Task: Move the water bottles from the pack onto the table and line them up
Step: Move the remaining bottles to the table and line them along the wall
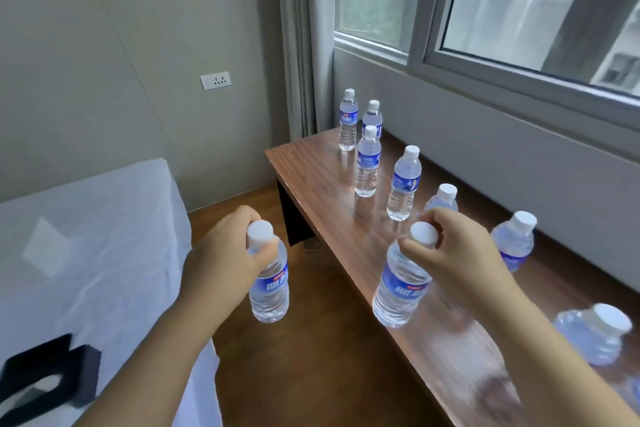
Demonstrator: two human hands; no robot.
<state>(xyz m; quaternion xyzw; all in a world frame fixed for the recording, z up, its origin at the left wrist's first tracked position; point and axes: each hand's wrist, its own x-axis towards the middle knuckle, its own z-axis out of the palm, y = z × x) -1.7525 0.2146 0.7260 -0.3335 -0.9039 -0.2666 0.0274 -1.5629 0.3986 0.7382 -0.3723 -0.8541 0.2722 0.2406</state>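
left hand (228, 253) grips clear plastic blue-label bottle (269, 282) by neck, right hand (460, 253) pinches second bottle (401, 282) at cap; risk: swinging bottle topples row on wooden table (322, 191).

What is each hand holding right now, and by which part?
Each hand grips a water bottle by the neck, just under its white cap: the left hand one bottle, the right hand another.

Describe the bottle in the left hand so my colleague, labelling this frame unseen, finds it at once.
Start at the wooden table under the window, then look left of its near edge, above the floor. The bottle in the left hand hangs there, gripped at the neck by the left hand. It alone is off the table.
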